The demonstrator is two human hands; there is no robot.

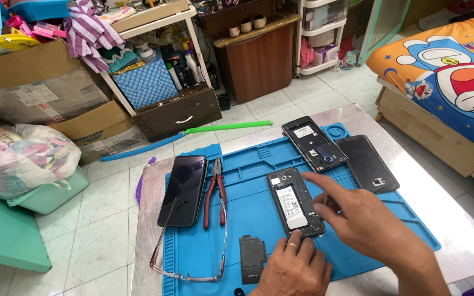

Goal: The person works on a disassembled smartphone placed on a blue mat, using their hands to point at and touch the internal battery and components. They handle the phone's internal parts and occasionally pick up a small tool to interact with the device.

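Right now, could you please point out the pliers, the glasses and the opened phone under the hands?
pliers [215,193], head view, red handles.
glasses [190,274], head view, lower frame.
opened phone [292,204], head view, white battery.

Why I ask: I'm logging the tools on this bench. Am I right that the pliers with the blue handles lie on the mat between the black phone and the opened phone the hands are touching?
Not quite: the pliers have red handles, not blue, as the head view shows. The rest holds: they lie on the blue mat between the black phone and the opened phone that both hands touch.
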